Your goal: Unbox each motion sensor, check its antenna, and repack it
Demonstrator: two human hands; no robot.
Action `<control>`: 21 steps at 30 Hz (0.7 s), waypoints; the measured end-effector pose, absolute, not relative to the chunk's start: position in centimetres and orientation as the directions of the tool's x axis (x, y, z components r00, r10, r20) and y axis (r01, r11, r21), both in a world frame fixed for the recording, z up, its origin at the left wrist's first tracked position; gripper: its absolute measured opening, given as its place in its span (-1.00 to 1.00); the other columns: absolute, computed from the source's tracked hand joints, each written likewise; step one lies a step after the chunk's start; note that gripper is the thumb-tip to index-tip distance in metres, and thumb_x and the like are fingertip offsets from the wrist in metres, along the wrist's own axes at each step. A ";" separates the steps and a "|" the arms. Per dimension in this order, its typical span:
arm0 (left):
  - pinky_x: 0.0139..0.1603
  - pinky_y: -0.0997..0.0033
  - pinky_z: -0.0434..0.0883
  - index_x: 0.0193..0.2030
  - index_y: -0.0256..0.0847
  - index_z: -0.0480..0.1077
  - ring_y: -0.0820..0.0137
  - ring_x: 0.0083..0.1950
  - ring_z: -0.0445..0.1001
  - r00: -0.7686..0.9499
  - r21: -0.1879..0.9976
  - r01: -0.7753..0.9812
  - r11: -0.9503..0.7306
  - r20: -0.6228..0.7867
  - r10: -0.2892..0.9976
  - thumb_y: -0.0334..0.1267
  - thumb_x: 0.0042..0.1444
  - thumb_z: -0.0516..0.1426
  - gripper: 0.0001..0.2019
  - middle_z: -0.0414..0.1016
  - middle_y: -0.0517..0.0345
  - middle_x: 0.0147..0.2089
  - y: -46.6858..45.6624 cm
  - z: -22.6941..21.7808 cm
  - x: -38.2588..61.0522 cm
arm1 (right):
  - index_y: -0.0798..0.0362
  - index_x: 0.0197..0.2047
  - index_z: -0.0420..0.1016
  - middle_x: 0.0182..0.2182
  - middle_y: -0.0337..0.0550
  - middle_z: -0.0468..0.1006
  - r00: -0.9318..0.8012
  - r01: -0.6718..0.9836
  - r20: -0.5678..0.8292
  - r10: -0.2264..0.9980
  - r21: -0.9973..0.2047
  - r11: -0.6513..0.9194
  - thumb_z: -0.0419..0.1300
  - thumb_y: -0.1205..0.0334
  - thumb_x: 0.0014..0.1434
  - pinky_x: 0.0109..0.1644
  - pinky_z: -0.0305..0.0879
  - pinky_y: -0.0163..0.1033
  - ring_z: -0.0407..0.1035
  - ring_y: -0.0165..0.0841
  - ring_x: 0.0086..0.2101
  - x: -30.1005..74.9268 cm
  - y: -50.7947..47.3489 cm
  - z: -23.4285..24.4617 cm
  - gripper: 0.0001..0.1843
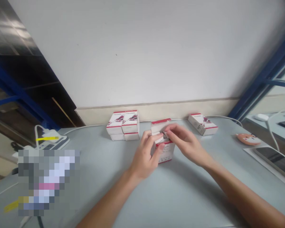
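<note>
A white and red cardboard box (165, 153) stands upright on the table in front of me, its top flap raised at the back. My left hand (147, 153) is wrapped round the box's left side, fingers at the open top and thumb on the front edge. At the opening, my right hand (184, 139) has its thumb and fingertips pinched together. What they pinch is small and partly hidden; something whitish and grey shows between the hands in the box mouth.
Several similar boxes (130, 128) are stacked by the wall, left of centre. Another box (203, 124) lies at the back right. An orange animal-shaped item (248, 139) and a dark phone-like slab (275, 161) are at the right. A power strip (53, 144) with cables sits left, beside a pixelated patch.
</note>
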State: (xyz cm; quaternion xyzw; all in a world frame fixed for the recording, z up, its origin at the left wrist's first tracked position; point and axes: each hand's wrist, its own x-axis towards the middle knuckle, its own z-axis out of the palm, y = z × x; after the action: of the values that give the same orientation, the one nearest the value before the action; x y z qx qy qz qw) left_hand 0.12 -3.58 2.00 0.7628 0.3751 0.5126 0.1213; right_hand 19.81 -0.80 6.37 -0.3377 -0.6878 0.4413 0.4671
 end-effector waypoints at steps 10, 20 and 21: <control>0.27 0.08 0.51 0.25 0.02 0.33 0.16 0.43 0.33 0.140 0.631 0.352 -0.692 0.695 0.705 -0.25 0.47 0.10 -0.73 0.30 -0.07 0.32 -3.0 1.3 1.0 | -0.13 0.09 0.49 0.05 -0.08 0.54 -0.309 0.097 0.620 0.721 -0.733 0.673 0.21 0.13 0.46 0.21 0.45 -0.01 0.48 -0.20 0.09 20.7 -1.2 5.5 -0.82; 0.21 0.06 0.55 0.30 0.02 0.28 0.14 0.45 0.28 0.118 0.465 0.486 -0.740 0.805 0.582 -0.27 0.48 0.08 -0.69 0.34 -0.08 0.29 -2.8 0.8 0.7 | -0.07 0.02 0.56 0.00 -0.02 0.54 -0.333 0.205 0.742 0.582 -0.545 0.813 0.20 0.31 0.43 0.13 0.48 0.00 0.50 -0.20 0.03 20.7 -1.1 4.8 -0.83; 0.19 0.08 0.55 0.27 0.01 0.29 0.16 0.43 0.31 0.112 0.457 0.486 -0.745 0.813 0.571 -0.27 0.48 0.08 -0.72 0.34 -0.08 0.28 -2.8 0.9 0.7 | -0.06 0.02 0.56 0.01 -0.01 0.54 -0.346 0.212 0.759 0.552 -0.510 0.834 0.21 0.32 0.43 0.12 0.49 0.00 0.51 -0.20 0.02 20.7 -0.9 4.6 -0.84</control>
State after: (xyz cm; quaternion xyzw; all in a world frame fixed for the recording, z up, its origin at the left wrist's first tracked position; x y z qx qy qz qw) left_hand 0.66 -2.77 0.91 0.7446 0.3549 0.5642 0.0377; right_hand 20.72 -0.89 4.59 -0.2375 -0.8040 0.1634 0.5201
